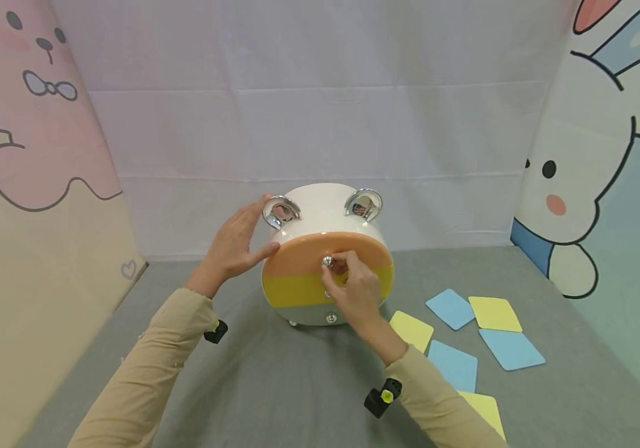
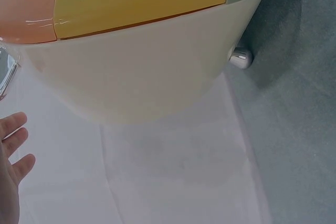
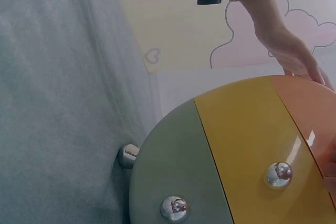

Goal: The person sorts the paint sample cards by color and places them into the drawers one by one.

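A rounded white drawer cabinet [image 1: 320, 208] with two chrome ears stands on the grey cloth. Its front carries an orange drawer [image 1: 297, 252], a yellow drawer [image 1: 292, 291] and a green drawer [image 1: 311, 313], stacked top to bottom. My right hand [image 1: 356, 289] has thumb and forefinger at the orange drawer's chrome knob [image 1: 327, 261], pinching it. On the cabinet's upper left, my left hand [image 1: 234, 242] lies with straight fingers near the left ear [image 1: 282, 212] and the thumb at the orange drawer's edge. In the right wrist view the yellow drawer's knob [image 3: 278, 175] shows plainly.
Several yellow and blue cards lie right of the cabinet, among them a blue card [image 1: 451, 309] and a yellow card [image 1: 495, 313]. A white cloth backdrop [image 1: 320, 124] hangs behind, with cartoon-printed panels at both sides. Short chrome feet [image 2: 241, 57] hold the cabinet up.
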Motion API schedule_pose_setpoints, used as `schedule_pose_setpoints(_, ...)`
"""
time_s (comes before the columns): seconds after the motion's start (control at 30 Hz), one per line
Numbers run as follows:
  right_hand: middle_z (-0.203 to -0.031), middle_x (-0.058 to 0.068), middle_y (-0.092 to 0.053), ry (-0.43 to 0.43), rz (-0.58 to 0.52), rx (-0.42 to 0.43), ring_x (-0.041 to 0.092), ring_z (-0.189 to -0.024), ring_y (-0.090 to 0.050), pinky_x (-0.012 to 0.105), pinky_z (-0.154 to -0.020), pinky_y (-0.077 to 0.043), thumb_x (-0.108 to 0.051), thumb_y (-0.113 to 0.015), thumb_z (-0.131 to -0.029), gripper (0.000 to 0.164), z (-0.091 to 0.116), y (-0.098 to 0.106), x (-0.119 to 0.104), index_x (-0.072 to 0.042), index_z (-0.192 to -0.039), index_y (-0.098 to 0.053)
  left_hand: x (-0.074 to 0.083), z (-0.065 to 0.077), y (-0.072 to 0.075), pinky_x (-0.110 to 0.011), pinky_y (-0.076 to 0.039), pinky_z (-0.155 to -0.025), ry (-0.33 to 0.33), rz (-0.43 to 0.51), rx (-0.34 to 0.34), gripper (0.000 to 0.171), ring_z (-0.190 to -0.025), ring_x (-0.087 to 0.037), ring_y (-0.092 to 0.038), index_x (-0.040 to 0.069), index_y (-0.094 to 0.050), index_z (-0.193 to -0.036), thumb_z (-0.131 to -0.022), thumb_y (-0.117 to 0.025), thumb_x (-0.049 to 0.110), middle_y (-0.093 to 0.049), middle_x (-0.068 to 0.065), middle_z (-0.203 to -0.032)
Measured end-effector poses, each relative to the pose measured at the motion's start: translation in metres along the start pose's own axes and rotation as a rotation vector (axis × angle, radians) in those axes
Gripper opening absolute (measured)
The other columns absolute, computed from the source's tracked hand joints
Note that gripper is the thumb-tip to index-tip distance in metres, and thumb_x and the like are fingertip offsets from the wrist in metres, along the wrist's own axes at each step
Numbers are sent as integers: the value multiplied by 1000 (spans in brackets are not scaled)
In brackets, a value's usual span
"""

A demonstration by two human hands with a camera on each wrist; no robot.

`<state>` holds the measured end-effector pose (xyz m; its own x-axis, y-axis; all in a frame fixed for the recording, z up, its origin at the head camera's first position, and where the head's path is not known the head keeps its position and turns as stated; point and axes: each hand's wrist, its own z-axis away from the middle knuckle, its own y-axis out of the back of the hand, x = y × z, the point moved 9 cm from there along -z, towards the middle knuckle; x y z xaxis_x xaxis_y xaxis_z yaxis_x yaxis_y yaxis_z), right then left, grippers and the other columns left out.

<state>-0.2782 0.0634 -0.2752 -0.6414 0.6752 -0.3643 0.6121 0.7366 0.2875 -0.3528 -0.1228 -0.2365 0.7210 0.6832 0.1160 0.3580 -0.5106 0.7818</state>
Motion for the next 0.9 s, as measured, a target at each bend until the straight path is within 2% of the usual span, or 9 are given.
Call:
schedule_pose_setpoints(0.17,-70,3,-63,-26,-29,-35,14,-62,-60,22,-47,-43,-12,-70,-75,19,0,1,0,-3,-87,-58,0,0,0,-47,-28,-103,2,-6,-2,86,-126,-33,-36,10,-20,-146,-84,-36,68,-32,-8,-145)
schedule_pose_setpoints(0.33,-73,4,-64,-69,-70,-71,14,-64,-60,24,-49,-46,-11,-71,-75,21,8,3,6,-3,-89,-58,-2,0,-1,-47,-28,-104,6,-9,-7,85,-126,-32,-36,14,-17,-147,-83,-39,66,-32,-9,-145)
schedule_pose_setpoints(0.57,-71,4,-63,-103,-21,-118,16,-63,-60,28,-53,-48,-14,-72,-73,24,28,0,17,-3,-89,-59,-1,0,0,-47,-28,-103,-1,-11,-5,85,-126,-32,-36,11,-18,-146,-83,-43,63,-31,-7,-145)
schedule_pose_setpoints(0.9,-68,-1,-63,-159,16,-113,12,-61,-61,26,-52,-48,-19,-73,-72,22,50,-9,24,-7,-85,-59,1,-1,0,-46,-28,-103,-20,-4,11,90,-125,-32,-37,11,-18,-146,-82,-32,71,-31,-9,-145)
